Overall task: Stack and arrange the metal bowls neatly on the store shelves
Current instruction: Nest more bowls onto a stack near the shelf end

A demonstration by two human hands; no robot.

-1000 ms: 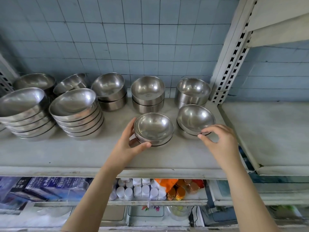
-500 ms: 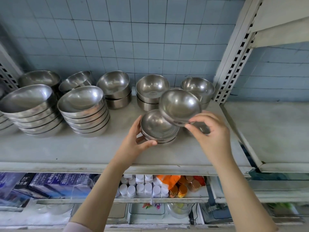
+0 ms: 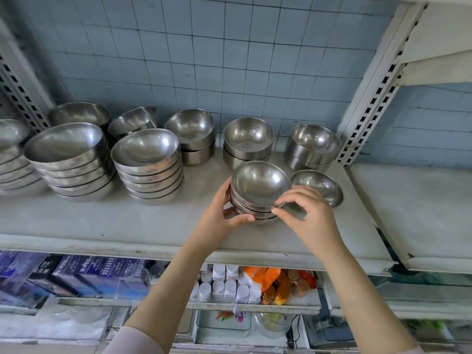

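Both hands, left (image 3: 221, 218) and right (image 3: 307, 218), grip a shiny, dented steel bowl stack (image 3: 258, 192)

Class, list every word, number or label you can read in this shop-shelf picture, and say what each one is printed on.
Nothing can be quoted with certainty.
Dark blue boxes on the lower shelf: rows of white print, too blurred to read.
Orange packet: no text can be made out.
White-capped bottles: no legible labels.
Metal bowls: no markings visible.

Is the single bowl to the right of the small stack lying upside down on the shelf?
No, the single bowl right of the small stack sits upright on the shelf, its shiny inside facing up.
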